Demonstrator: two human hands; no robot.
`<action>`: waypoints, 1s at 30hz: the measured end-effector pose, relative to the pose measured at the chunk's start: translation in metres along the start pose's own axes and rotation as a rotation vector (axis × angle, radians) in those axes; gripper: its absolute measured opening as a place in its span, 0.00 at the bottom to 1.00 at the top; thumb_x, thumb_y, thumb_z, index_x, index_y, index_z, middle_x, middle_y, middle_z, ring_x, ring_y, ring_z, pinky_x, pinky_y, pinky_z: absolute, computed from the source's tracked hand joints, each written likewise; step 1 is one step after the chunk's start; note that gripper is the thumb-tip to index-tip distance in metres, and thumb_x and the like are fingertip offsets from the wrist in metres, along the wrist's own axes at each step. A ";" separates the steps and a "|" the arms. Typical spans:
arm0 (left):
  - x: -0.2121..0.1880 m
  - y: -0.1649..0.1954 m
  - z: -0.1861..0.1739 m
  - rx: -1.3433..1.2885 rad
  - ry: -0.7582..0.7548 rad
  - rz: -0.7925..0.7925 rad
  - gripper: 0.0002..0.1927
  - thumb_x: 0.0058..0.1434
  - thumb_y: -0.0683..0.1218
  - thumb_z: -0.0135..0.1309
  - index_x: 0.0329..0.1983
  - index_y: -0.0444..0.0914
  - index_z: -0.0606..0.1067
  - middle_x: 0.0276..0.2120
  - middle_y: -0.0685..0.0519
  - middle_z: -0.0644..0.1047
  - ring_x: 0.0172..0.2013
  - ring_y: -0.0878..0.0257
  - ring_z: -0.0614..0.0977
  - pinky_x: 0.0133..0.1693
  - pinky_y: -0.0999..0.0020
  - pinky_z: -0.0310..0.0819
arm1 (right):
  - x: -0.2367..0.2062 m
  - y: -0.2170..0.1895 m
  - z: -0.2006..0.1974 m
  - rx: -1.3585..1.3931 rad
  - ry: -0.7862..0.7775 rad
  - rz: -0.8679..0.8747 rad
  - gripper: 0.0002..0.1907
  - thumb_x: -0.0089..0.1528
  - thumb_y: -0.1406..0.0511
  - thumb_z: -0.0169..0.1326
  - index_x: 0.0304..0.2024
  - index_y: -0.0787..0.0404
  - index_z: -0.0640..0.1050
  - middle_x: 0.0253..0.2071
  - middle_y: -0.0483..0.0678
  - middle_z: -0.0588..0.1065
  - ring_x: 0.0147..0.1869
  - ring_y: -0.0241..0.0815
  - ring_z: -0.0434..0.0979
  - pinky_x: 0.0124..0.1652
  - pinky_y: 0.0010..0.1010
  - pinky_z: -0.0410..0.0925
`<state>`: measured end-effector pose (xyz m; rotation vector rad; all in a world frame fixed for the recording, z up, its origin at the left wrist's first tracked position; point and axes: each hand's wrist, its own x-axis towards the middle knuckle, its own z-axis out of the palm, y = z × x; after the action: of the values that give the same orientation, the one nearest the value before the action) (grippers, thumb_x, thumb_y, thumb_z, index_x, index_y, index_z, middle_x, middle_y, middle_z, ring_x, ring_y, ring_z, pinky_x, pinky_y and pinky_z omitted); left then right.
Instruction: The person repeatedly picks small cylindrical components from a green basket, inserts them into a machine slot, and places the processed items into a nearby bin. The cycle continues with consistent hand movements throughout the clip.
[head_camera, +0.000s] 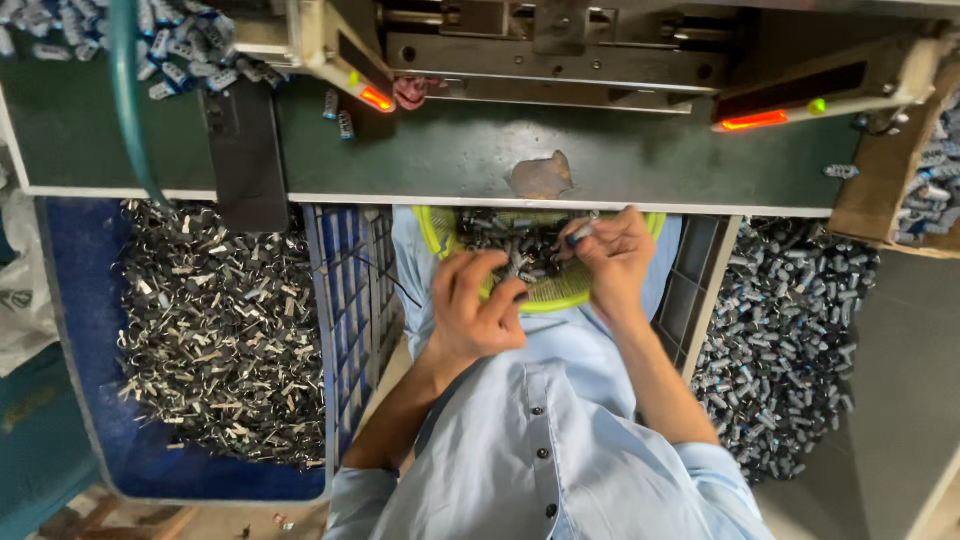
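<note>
A yellow-green basket (556, 295) rests on my lap, holding several small grey metal parts (500, 240). My left hand (478, 305) is curled at the basket's near rim, its fingers closed around small parts. My right hand (612, 255) is over the basket's right side and pinches a small grey cylindrical part (579, 235) between its fingertips. Both hands sit just below the edge of the green machine table (620, 160).
A blue crate (70, 300) of shiny metal clips stands at the left. A grey crate (712, 270) and a heap of dark cylindrical parts (790, 340) lie at the right. A press machine (560, 50) with red lights sits above, and loose parts (170, 50) lie on the table's upper left.
</note>
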<state>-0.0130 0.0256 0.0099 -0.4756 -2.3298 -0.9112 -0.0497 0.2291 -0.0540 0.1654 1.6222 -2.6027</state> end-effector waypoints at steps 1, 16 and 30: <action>-0.001 0.000 -0.002 -0.047 -0.034 -0.097 0.10 0.49 0.39 0.55 0.36 0.39 0.76 0.48 0.45 0.74 0.50 0.44 0.72 0.51 0.50 0.72 | 0.005 -0.009 0.006 -0.048 -0.019 -0.039 0.15 0.63 0.82 0.53 0.44 0.63 0.66 0.42 0.56 0.79 0.42 0.39 0.81 0.41 0.29 0.76; -0.019 -0.012 -0.008 -0.525 -0.063 -0.537 0.11 0.56 0.31 0.59 0.39 0.35 0.75 0.41 0.49 0.82 0.41 0.54 0.82 0.44 0.64 0.77 | 0.166 -0.102 0.105 -0.846 -0.250 -0.857 0.16 0.61 0.86 0.47 0.45 0.68 0.72 0.47 0.54 0.77 0.52 0.49 0.84 0.48 0.33 0.82; -0.029 -0.021 0.002 -1.005 -0.034 -0.893 0.08 0.62 0.31 0.54 0.44 0.30 0.74 0.43 0.48 0.80 0.43 0.64 0.80 0.48 0.71 0.76 | 0.003 -0.039 0.075 -0.779 -0.428 -0.490 0.18 0.52 0.68 0.67 0.42 0.70 0.77 0.45 0.56 0.79 0.49 0.52 0.81 0.48 0.39 0.74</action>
<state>-0.0023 0.0090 -0.0199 0.2538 -1.9068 -2.5060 -0.0611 0.1794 0.0132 -0.8500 2.5230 -1.8133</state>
